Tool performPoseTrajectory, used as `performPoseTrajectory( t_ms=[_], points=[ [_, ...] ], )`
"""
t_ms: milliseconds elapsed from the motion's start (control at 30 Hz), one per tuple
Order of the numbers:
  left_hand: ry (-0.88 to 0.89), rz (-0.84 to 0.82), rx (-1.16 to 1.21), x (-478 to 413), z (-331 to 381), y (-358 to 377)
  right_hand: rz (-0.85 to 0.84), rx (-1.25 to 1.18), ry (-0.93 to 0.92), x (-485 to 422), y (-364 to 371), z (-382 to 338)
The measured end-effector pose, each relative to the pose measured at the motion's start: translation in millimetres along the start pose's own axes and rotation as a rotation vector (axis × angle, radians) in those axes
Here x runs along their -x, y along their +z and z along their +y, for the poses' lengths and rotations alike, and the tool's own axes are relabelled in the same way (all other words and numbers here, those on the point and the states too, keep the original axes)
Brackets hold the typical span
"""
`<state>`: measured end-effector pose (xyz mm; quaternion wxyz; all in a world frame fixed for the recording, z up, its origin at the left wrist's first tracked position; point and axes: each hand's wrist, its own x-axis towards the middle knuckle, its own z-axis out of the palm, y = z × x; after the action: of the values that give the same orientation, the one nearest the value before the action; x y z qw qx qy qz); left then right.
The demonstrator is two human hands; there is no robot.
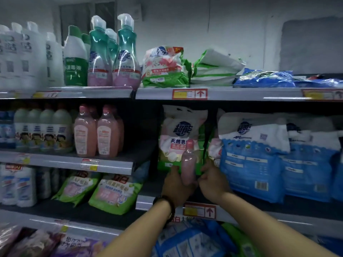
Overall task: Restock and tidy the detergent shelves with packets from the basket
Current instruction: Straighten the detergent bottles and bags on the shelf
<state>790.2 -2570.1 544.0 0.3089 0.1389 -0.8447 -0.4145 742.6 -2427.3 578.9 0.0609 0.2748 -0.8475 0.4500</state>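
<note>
Hands, both at the middle shelf [306,208]: left hand [176,184] grips the pink bottle [188,162]; right hand [213,179] curled beside it, hold unclear. Green-and-white packet [182,130]: upright, long axis vertical, directly behind bottle, just beyond both hands; left hand nearer.

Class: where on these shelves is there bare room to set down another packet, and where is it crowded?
Free: the dark gap between the pink bottles and the green packet; the shelf strip before the lime packets. Crowded: the top shelf and the blue bags.
</note>
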Motion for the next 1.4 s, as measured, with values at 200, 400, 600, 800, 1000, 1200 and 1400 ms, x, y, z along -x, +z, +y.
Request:
performPoseTrajectory(
  t_ms=[200, 400, 600, 800, 1000, 1200, 1400],
  points=[
    [-0.024, 0.089, -0.011, -9.0, 2.4, 20.9, -0.052, 0.040, -0.031, -11.1, 2.7, 18.5],
    [0.065, -0.003, 0.269, -11.5, -10.7, 0.0, -0.106, -0.019, -0.142, -22.4, -5.4, 15.2],
    [0.080, -0.196, 0.416, -12.2, 19.3, -75.7, -0.294, -0.340, -0.107, -18.9, -12.9, -33.7],
    [0.131, 0.128, -0.192, -14.6, 20.8, -146.6, -0.091, -0.399, -0.018, -23.7, 32.5, -83.6],
    [-0.204, -0.029, -0.959, -8.1, -21.7, -184.2, 0.005, -0.357, -0.021, -42.4, 73.4, -123.2],
    [-0.150, -0.092, -0.933, -15.7, -27.2, -191.1, -0.024, -0.297, -0.106, -61.7, 108.2, -149.0],
    [-0.037, -0.007, -1.122, -16.0, -36.1, -170.4, -0.070, -0.230, -0.144, -69.9, 136.8, -166.3]
  ],
)
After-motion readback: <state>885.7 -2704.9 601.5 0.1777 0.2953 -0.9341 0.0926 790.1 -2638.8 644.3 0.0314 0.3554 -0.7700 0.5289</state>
